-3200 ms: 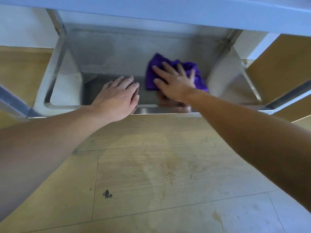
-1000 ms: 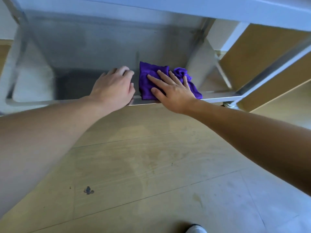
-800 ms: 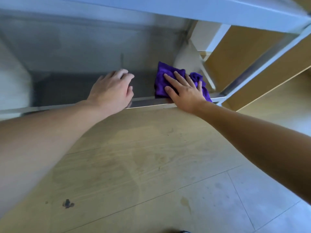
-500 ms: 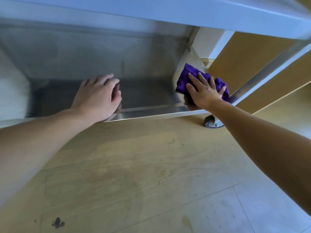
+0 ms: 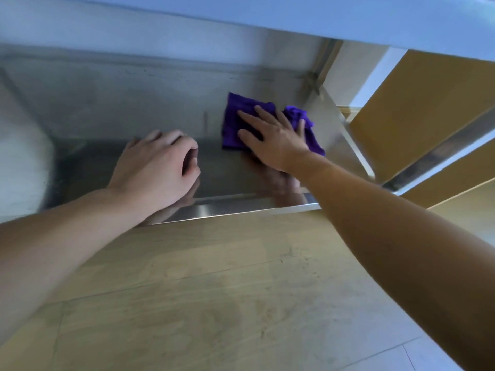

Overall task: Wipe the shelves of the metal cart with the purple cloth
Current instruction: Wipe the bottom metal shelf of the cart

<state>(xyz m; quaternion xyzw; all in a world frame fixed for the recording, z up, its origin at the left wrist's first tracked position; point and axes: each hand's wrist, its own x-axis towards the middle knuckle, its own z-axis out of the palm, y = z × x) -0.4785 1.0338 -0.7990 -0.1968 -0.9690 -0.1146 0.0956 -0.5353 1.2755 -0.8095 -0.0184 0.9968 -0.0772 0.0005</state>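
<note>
Purple cloth (image 5: 232,117) lies on the btm shelf (image 5: 227,178) of the metal cart (image 5: 333,127), toward the shelf's right rear and near the back-right corner post (image 5: 320,65). Can't tell if it touches the cart's end wall. Right hand (image 5: 273,141) sits flat on top of it, released: fingers (image 5: 249,115) straight & spread, palm pressing the cloth onto the steel, no grip. The cloth is flat on its left side & bunched up on the right, past the little finger. Left hand (image 5: 158,167) rests on the same shelf, left of the cloth & apart from it, w/ fingers loosely curled under & grasping nothing. Both forearms reach in over the shelf's front lip (image 5: 241,207), which is shiny & mirrors them faintly. Upper shelf (image 5: 267,14) runs across the top of the view, overhanging both hands. A slanted metal rail (image 5: 442,148) shows at far right, w/ tan panels behind it. Floor (image 5: 214,290) in front of the cart is wood-look planks w/ scuffs & stains, and a paler tile (image 5: 417,360) shows at btm right.
</note>
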